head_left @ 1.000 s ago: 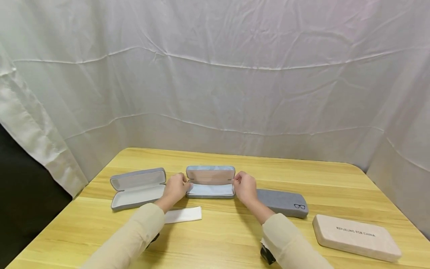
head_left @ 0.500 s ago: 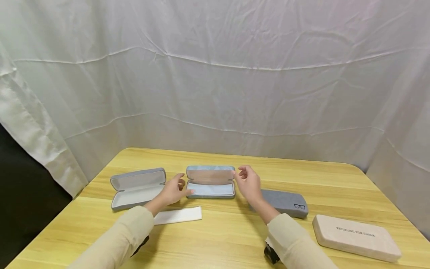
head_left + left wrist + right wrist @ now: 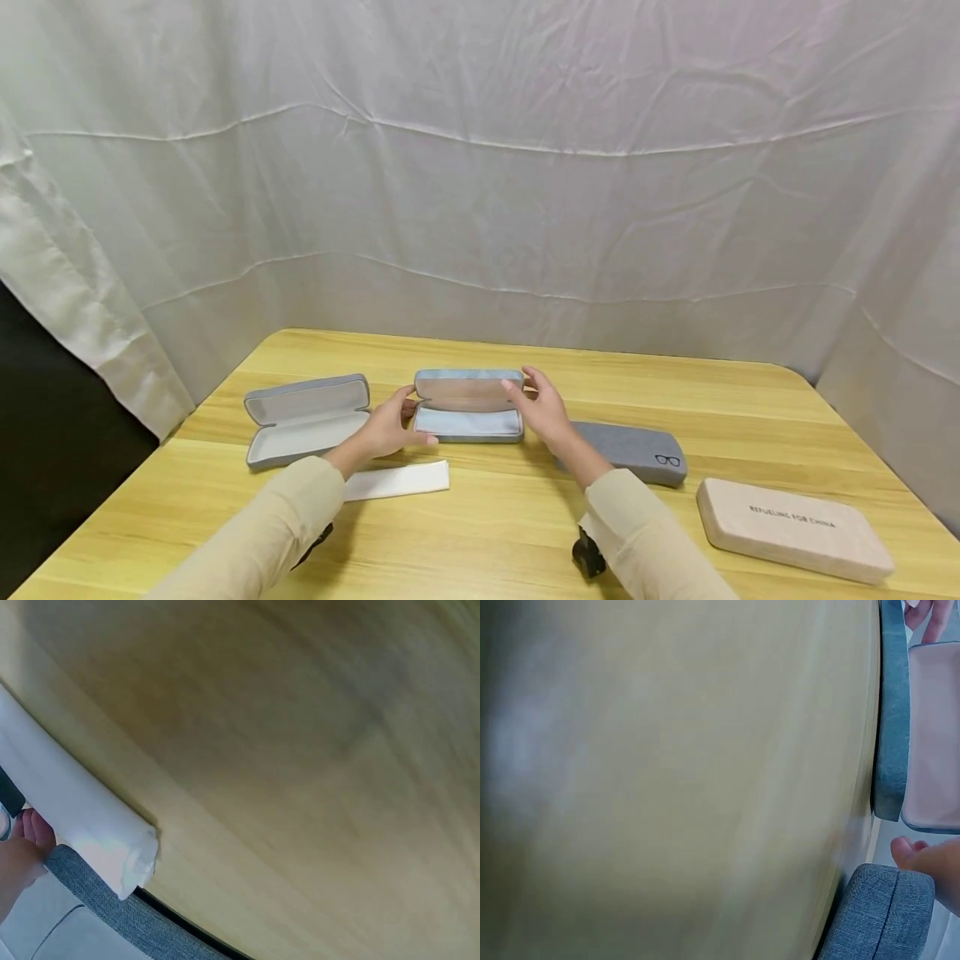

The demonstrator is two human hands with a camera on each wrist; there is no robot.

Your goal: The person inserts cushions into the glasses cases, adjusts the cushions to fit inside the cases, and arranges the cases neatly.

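A light blue glasses case [image 3: 469, 375] with a pink lining stands with its lid raised in the middle of the table. A folded pale blue cloth [image 3: 468, 422] lies in its base. My left hand [image 3: 385, 427] is at the case's left end, thumb and fingers spread, the thumb near the front corner. At the other end, my right hand [image 3: 545, 411] reaches up beside the lid, its thumb overlapping the pink lining in the head view. From the right wrist, the right thumb [image 3: 904, 851] shows just off the end of the blue case [image 3: 892, 720].
To the left, a grey glasses case [image 3: 307, 454] lies with its lid up. A folded white cloth [image 3: 408, 479] is in front of it. Right of the middle are a closed grey case [image 3: 630, 450] with a glasses print and a closed pale pink case [image 3: 795, 533] with lettering.
Both hands had their fingertips at the case's hinge ends. They have since spread, the left thumb moving to the front corner and the right hand rising beside the lid. The case stays in place.
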